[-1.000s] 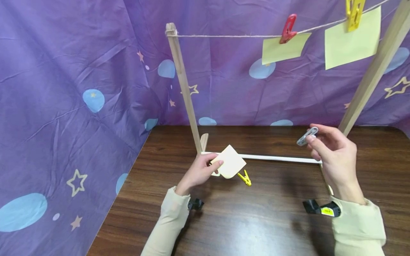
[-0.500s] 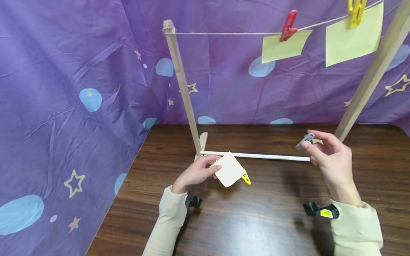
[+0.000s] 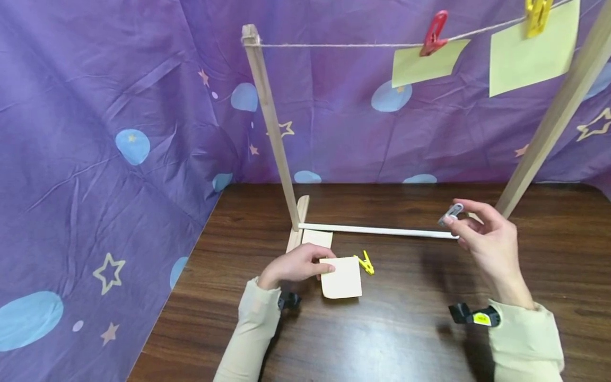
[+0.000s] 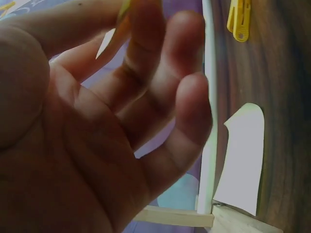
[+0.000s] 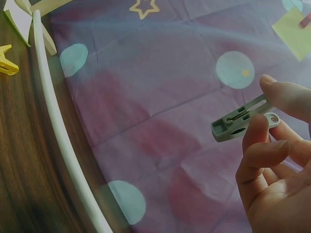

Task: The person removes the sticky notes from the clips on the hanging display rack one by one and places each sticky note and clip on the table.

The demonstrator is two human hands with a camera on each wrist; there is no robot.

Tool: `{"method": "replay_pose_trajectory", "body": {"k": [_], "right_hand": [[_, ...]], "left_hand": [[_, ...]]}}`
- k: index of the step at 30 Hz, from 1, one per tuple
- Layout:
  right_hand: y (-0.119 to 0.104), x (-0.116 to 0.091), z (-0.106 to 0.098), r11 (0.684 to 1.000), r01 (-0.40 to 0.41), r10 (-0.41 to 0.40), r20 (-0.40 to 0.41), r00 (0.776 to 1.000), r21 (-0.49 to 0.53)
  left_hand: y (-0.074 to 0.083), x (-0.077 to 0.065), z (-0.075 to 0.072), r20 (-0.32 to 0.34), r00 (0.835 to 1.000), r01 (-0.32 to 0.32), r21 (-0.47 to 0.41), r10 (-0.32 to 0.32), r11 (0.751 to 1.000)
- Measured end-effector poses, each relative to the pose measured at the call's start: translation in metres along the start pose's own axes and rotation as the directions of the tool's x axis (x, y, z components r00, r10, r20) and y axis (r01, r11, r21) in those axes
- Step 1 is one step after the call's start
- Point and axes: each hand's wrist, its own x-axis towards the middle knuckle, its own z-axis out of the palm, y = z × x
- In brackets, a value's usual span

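Observation:
My left hand (image 3: 298, 262) pinches a pale yellow square of note paper (image 3: 342, 281) by its upper left corner, low over the table. In the left wrist view only a sliver of that paper shows past the curled fingers. My right hand (image 3: 494, 249) holds a grey clothespin (image 3: 451, 213) between thumb and fingers, raised near the right post. The right wrist view shows the clothespin (image 5: 238, 121) side on, its spring visible. Just right of the held paper, a yellow clothespin (image 3: 366, 263) lies on the table. Another paper (image 3: 319, 239) lies beyond my left hand.
A string (image 3: 334, 45) runs between the left wooden post (image 3: 272, 116) and the right wooden post (image 3: 553, 116). On it hang two yellow papers, one under a red clothespin (image 3: 434, 34), one under a yellow clothespin (image 3: 538, 18). A white rod (image 3: 382, 230) joins the frame's base.
My left hand has moved a little nearer me, and the paper has turned from a diamond to a square, uncovering the other paper. My right hand has lowered slightly leftward with the grey clothespin.

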Motion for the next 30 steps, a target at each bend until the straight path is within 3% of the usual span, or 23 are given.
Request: {"method": "replay_pose_trajectory", "body": {"k": [6,12,19,26,30], "right_hand": [[0.006,0.002,0.000,0.999,0.027,-0.026,0.015,1.000,-0.032],[0.014,0.005,-0.001,0.987,0.021,-0.018,0.021,1.000,-0.159],[0.026,0.007,-0.005,0.935,-0.002,0.022,0.051,0.998,-0.356],[0.042,0.006,-0.004,0.920,-0.036,0.073,0.082,0.994,-0.391],[0.048,0.004,-0.003,0.891,-0.040,0.102,0.113,0.988,-0.453]], "left_hand": [[-0.001,0.003,0.004,0.053,0.998,0.018,0.062,-0.021,0.998],[-0.004,0.006,0.008,0.078,0.995,0.046,0.134,-0.057,0.990],[-0.006,0.009,0.012,0.029,0.998,0.055,0.240,-0.064,0.969],[-0.005,0.011,0.017,-0.044,0.994,0.109,0.307,-0.100,0.945],[-0.005,0.012,0.019,-0.074,0.989,0.147,0.317,-0.130,0.937]]}}
